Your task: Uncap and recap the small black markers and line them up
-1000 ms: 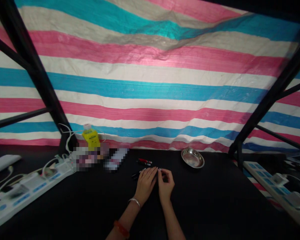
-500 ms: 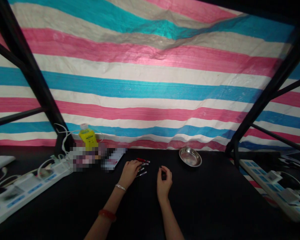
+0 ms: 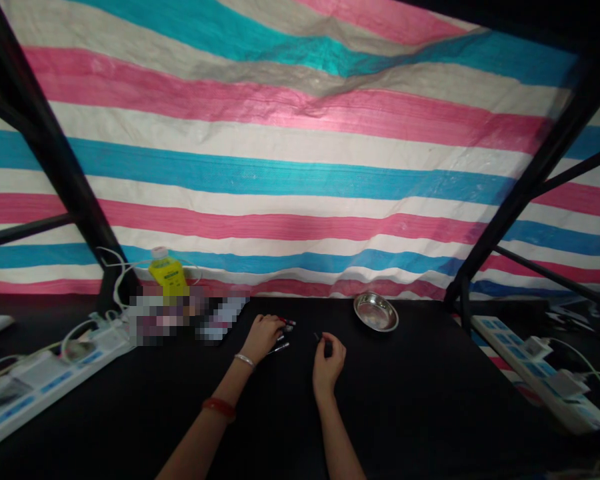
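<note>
My left hand (image 3: 265, 337) is palm down over several slim pens (image 3: 281, 347) on the black table (image 3: 405, 407), its fingers curled onto them. A red pen (image 3: 289, 323) sticks out past the fingertips, and clear or silvery pen ends show below it. The fingers hide the rest of the pens. To the right, my right hand (image 3: 329, 363) is closed in a pinch, thumb against forefinger. A small dark piece (image 3: 317, 336) shows at its fingertips, too small to name.
A round metal bowl (image 3: 376, 313) stands right of my hands. At the back left are a yellow bottle (image 3: 169, 277), a blurred-out bundle (image 3: 160, 321) and a phone-like slab (image 3: 223, 319). Power strips (image 3: 55, 380) with cables line both sides. Behind hangs a striped sheet (image 3: 280, 180).
My left hand has slid slightly further over the pens, covering more of the red one. My right hand keeps its pinch, and the dark piece shows a little more. The view has shifted slightly.
</note>
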Available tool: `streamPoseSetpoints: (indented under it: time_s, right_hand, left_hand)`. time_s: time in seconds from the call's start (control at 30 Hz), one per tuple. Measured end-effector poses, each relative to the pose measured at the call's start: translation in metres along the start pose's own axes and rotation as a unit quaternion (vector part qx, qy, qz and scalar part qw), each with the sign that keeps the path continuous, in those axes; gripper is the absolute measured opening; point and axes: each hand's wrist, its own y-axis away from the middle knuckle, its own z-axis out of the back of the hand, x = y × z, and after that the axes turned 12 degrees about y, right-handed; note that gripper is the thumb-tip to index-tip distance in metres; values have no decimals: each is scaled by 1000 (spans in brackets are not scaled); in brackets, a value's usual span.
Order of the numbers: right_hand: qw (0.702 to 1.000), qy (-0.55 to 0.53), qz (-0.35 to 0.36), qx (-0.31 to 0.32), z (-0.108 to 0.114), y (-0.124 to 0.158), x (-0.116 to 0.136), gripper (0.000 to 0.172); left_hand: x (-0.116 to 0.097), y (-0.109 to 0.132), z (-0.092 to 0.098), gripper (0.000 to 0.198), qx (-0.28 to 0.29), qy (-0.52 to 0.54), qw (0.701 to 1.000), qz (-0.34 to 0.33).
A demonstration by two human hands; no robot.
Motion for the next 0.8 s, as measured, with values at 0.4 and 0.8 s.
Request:
streamPoseSetpoints:
  time_s: [0.4, 0.8]
  right_hand:
    - [994, 105, -15, -3, 2, -5, -13, 23]
    - [982, 178, 12, 64, 3, -5, -24, 26]
  left_hand:
    - [-27, 11, -15, 22, -100, 79, 992, 2]
    - [-87, 17, -69, 32, -21, 101, 995, -15]
